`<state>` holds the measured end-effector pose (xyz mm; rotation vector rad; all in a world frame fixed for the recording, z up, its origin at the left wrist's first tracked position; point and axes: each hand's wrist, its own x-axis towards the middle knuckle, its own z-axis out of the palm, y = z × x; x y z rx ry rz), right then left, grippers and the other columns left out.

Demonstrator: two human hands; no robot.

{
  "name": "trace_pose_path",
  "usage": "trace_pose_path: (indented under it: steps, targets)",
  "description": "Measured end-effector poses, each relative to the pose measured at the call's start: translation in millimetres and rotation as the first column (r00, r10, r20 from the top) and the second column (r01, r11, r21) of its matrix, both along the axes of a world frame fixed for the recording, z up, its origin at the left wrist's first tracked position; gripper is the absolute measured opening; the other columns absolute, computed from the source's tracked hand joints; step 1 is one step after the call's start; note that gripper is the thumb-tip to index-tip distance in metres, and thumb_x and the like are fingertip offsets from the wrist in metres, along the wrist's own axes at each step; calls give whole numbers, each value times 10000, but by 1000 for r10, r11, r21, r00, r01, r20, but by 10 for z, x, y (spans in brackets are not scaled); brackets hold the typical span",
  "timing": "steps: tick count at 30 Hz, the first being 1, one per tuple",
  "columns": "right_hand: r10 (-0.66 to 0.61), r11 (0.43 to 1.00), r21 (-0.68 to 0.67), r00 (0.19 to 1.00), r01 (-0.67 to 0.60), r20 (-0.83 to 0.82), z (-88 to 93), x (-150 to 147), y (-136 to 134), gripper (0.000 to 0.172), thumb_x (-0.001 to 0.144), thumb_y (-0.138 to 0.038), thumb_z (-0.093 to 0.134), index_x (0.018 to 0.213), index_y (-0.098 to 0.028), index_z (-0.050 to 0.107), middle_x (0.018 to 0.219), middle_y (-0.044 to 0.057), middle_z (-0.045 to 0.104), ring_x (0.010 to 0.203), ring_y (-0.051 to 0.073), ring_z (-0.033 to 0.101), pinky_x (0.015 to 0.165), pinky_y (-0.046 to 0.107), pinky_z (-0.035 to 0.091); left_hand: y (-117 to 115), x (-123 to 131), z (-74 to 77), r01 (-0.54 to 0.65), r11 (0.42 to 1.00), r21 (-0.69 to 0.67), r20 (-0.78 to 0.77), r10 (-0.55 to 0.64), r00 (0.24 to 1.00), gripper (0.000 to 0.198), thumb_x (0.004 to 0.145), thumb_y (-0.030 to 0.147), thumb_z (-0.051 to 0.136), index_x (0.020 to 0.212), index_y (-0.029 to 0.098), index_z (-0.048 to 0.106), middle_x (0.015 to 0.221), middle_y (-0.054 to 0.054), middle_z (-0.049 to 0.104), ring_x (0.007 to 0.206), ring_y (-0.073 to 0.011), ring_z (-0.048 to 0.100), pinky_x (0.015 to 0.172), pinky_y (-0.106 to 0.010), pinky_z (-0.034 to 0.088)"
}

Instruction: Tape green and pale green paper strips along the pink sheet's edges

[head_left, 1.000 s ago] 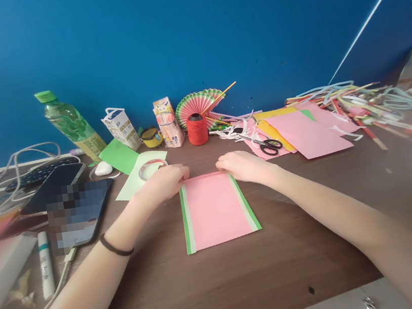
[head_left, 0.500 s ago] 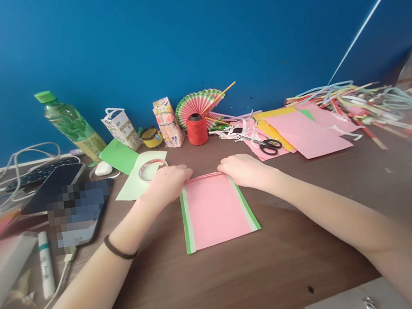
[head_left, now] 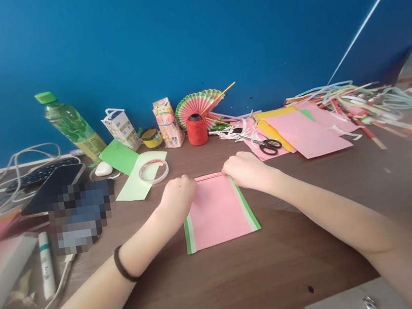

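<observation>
A pink sheet of paper (head_left: 217, 211) with green and pale green strips down both sides lies flat on the brown table. Its far edge is folded over in a narrow pleat. My left hand (head_left: 178, 195) is closed at the far left corner, with the fingertips curled out of sight. At the far right corner, my right hand (head_left: 242, 169) pinches the folded edge. A roll of tape (head_left: 167, 171) rests on a pale green sheet (head_left: 134, 191) just beyond my left hand. Black-handled scissors (head_left: 271, 146) lie past my right hand.
Along the blue wall stand a green-capped bottle (head_left: 71, 123), a milk carton (head_left: 121, 128), a decorated carton (head_left: 169, 124), a red thread spool (head_left: 197, 130) and a pleated paper fan (head_left: 193, 104). Pink sheets (head_left: 310, 132) lie right; a phone (head_left: 84, 212) and marker (head_left: 46, 266) lie left.
My left hand has shifted slightly towards me and to the right, uncovering more of the tape roll. My right hand has stayed almost in place at the folded edge.
</observation>
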<state>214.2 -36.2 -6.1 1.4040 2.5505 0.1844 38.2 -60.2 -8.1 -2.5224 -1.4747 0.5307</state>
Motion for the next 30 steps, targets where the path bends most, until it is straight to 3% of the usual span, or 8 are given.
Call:
trace_pose_path:
  steps: [4,7,9,11,15,20,24,30]
  targets:
    - [23,1000,19,1000,-24,16,-26,-22,-20,250,687,4,467,762,-121,670,758,140,684,726,241,648,629,307,381,-108,63,-44,-71,997,-21,-15,71,997,390,610,-133,395,879,33,624,867,-178,617,771,-225,636,620,-273,472]
    - [50,998,28,999,-51,7,-83,-67,-54,365,735,-17,451,1042,-123,618,787,131,687,737,234,650,649,317,361,-158,119,-126,-97,994,56,-35,99,994,438,649,-114,362,998,-1,602,874,-206,616,821,-244,630,642,-286,470]
    - [52,998,38,999,-52,0,-126,-112,-94,457,796,-61,427,1241,-142,489,802,130,686,740,230,649,660,324,347,-173,148,-183,-96,989,115,-38,101,994,521,711,-81,332,1189,28,511,917,-217,619,857,-251,625,662,-305,467]
    - [40,998,53,999,-40,7,-169,-160,-143,474,849,-97,380,1317,-168,409,819,138,681,741,216,643,668,325,333,-178,170,-227,-103,984,146,-42,110,993,571,770,-39,304,1319,93,390,961,-216,618,881,-255,622,677,-325,460]
    - [25,997,79,999,-27,26,-232,-233,-221,473,870,-73,318,1329,-155,401,830,156,668,757,206,624,657,319,315,-179,200,-267,-133,984,115,-35,138,990,546,824,7,284,1351,128,352,1004,-229,605,936,-287,609,710,-362,439]
    - [12,997,74,1000,-12,5,-242,-247,-232,426,858,-33,303,1233,-75,501,831,178,667,734,205,618,646,318,319,-182,203,-290,-131,982,134,-9,133,991,518,811,-28,252,1301,42,405,1073,-290,569,980,-321,588,734,-379,415]
    - [-8,998,65,1000,9,-12,-224,-238,-217,391,862,-16,275,1077,-44,601,854,188,664,746,212,622,669,329,328,-185,194,-279,-126,981,146,-25,131,991,502,789,-58,234,1242,-28,448,1025,-283,593,928,-301,603,697,-348,420]
    - [1,1000,28,1000,-1,-8,-132,-160,-161,366,857,-44,318,1080,-84,606,900,164,639,842,239,612,663,324,331,-172,150,-313,-65,979,191,-63,78,995,461,789,-46,281,1204,-33,483,968,-244,610,863,-272,607,677,-326,424]
